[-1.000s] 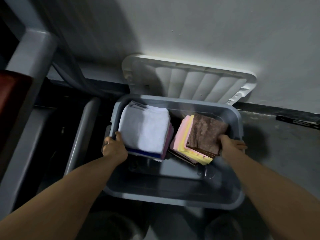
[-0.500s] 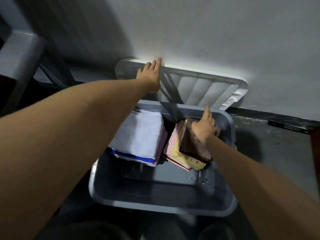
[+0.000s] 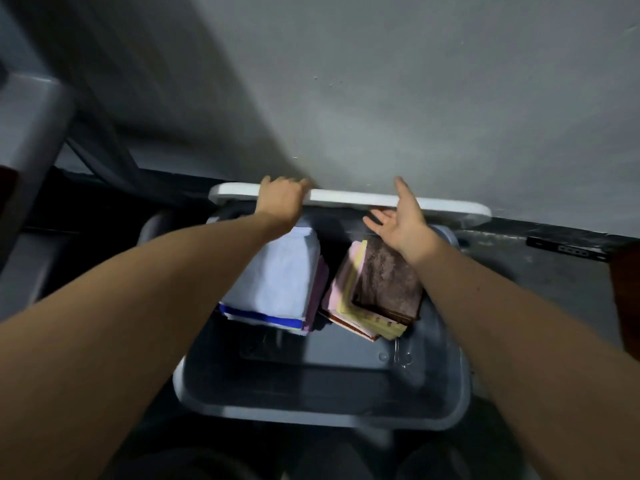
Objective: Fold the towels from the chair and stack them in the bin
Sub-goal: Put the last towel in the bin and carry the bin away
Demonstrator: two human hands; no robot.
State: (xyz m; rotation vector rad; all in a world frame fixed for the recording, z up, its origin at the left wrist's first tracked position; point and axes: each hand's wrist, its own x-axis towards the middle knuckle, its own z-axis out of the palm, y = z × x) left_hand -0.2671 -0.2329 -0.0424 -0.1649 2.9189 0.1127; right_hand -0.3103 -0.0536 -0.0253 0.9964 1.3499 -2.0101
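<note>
Folding looks done: two folded towel stacks, left stack (image 3: 277, 275) and right stack (image 3: 381, 289), are sitting at the far end of the bin (image 3: 322, 410), left hand (image 3: 282, 199) is gripping the lid (image 3: 346, 197), right hand (image 3: 403, 220) is reaching spread-fingered, likely closing up.

Dim corner of a home, likely utility or storage spot: bare grey painted wall (image 3: 415, 98), dark baseboard (image 3: 554, 230), concrete floor (image 3: 540, 271), grey plastic bin (image 3: 311, 410) of folded household towels (image 3: 277, 278), white lid (image 3: 346, 197).
</note>
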